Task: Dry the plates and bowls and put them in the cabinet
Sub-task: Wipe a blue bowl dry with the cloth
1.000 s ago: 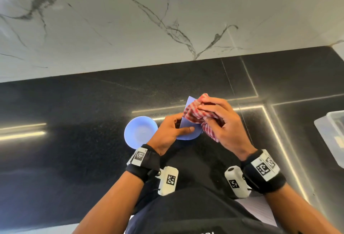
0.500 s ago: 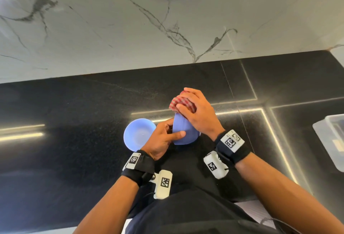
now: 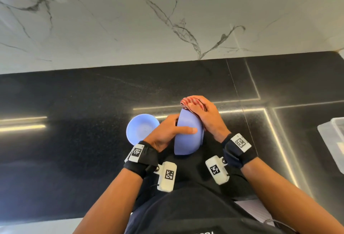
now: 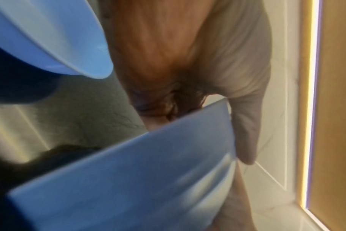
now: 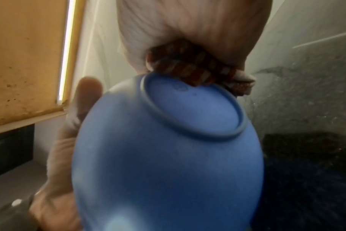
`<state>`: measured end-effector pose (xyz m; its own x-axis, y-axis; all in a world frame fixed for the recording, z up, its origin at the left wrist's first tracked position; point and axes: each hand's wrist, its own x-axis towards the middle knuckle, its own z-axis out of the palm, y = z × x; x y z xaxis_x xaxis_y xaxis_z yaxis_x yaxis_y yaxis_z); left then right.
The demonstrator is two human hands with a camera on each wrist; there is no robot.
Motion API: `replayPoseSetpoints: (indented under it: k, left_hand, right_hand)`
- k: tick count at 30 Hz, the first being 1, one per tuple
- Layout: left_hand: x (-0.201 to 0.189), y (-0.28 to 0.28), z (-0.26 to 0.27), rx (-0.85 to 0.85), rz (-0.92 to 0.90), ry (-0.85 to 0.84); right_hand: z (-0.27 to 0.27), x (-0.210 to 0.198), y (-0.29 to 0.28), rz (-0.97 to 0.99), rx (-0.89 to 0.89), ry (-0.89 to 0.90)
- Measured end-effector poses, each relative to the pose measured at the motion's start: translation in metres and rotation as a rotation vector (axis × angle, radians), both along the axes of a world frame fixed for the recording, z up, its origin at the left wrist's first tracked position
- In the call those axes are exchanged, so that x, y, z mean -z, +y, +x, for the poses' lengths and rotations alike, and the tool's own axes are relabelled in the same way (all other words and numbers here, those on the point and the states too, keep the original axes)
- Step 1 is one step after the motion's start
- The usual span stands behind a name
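A blue bowl (image 3: 188,140) is held on its side above the black counter. My left hand (image 3: 180,130) grips its rim, thumb across the outer wall and fingers hidden inside. My right hand (image 3: 202,114) holds a bunched red checked cloth (image 3: 189,101) and presses it on the bowl's far upper edge. In the right wrist view the cloth (image 5: 198,70) sits against the foot ring on the bowl's underside (image 5: 168,148). In the left wrist view the held bowl (image 4: 138,179) fills the lower part. A second blue bowl (image 3: 141,129) stands upright on the counter, left of my left hand.
The black counter (image 3: 74,140) runs left and right, and a marble wall (image 3: 167,28) rises behind it. A clear plastic container (image 3: 333,140) stands at the right edge. My dark shirt covers the counter's near edge.
The bowl has turned so its outer wall faces up. My right hand slid the cloth from the bowl's front over to its far side and base. The left hand keeps its grip.
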<state>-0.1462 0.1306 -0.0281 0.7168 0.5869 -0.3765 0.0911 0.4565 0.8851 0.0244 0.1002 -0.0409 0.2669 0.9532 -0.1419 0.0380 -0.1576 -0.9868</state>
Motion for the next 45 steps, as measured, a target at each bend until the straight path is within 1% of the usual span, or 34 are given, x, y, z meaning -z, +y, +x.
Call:
replayPoseSetpoints:
  k: [2,5,7,9,11,13,16,19,21,22,24,25,26,28,32,35,37,40,41,42,45]
  left_hand:
    - [-0.005,0.006,0.003,-0.014,0.028,0.034]
    - [-0.008,0.012,0.000,0.005,0.074,0.044]
    - [-0.008,0.012,-0.003,0.004,0.074,0.022]
    - [-0.004,0.010,-0.004,-0.009,0.059,-0.025]
    - [0.003,0.006,-0.004,-0.031,0.029,-0.068]
    - [0.009,0.002,-0.003,-0.043,0.007,-0.080]
    - [0.009,0.001,-0.003,-0.034,-0.007,-0.079]
    - [0.010,0.001,-0.005,-0.004,-0.042,-0.072]
    - [0.010,-0.001,-0.009,-0.001,-0.055,-0.043]
    - [0.011,-0.003,-0.012,0.001,-0.055,-0.032]
    - [0.014,-0.009,-0.017,0.011,-0.051,-0.011]
    - [0.015,-0.012,-0.020,0.014,-0.051,0.000]
    - [0.017,-0.014,-0.021,0.022,-0.046,0.011]
    - [0.018,-0.016,-0.021,0.056,-0.020,0.038]
    - [0.003,-0.010,-0.012,0.194,0.013,0.135]
    - [-0.021,0.001,0.005,0.262,-0.036,0.142]
    - [-0.033,0.008,0.017,0.216,-0.025,0.195]
    - [-0.033,0.016,0.027,0.145,0.006,0.228]
    - [-0.030,0.018,0.026,0.134,0.010,0.220]
    - [-0.028,0.019,0.025,0.127,0.015,0.205]
    - [-0.018,0.017,0.020,0.102,0.036,0.157]
  right_hand:
    - [-0.003,0.003,-0.004,0.044,0.002,-0.092]
    - [-0.001,-0.006,-0.009,0.195,-0.016,-0.366]
    - [0.002,-0.014,-0.012,0.297,-0.079,-0.541]
    - [0.005,-0.017,-0.014,0.351,-0.171,-0.698]
    - [0.008,-0.015,-0.015,0.375,-0.249,-0.806]
    - [0.009,-0.011,-0.017,0.384,-0.295,-0.866]
    - [0.009,-0.006,-0.020,0.382,-0.286,-0.838]
    - [0.008,-0.002,-0.022,0.316,-0.172,-0.689]
    - [0.007,0.002,-0.018,0.239,-0.083,-0.496]
    - [0.008,0.002,-0.015,0.187,-0.034,-0.345]
    - [0.011,0.002,-0.011,0.048,0.050,0.030]
    - [0.014,0.003,-0.011,-0.024,0.080,0.187]
    - [0.016,0.006,-0.013,-0.076,0.106,0.284]
    - [0.018,0.013,-0.019,-0.104,0.156,0.359]
    - [0.018,0.014,-0.024,-0.077,0.261,0.361]
    - [0.017,0.013,-0.026,-0.032,0.247,0.336]
    - [0.013,0.010,-0.026,-0.011,0.219,0.296]
    - [0.007,0.005,-0.025,0.017,0.230,0.218]
    - [0.006,0.004,-0.025,0.047,0.236,0.153]
    - [0.007,0.003,-0.026,0.089,0.236,0.045]
    - [0.012,-0.002,-0.035,0.229,0.187,-0.394]
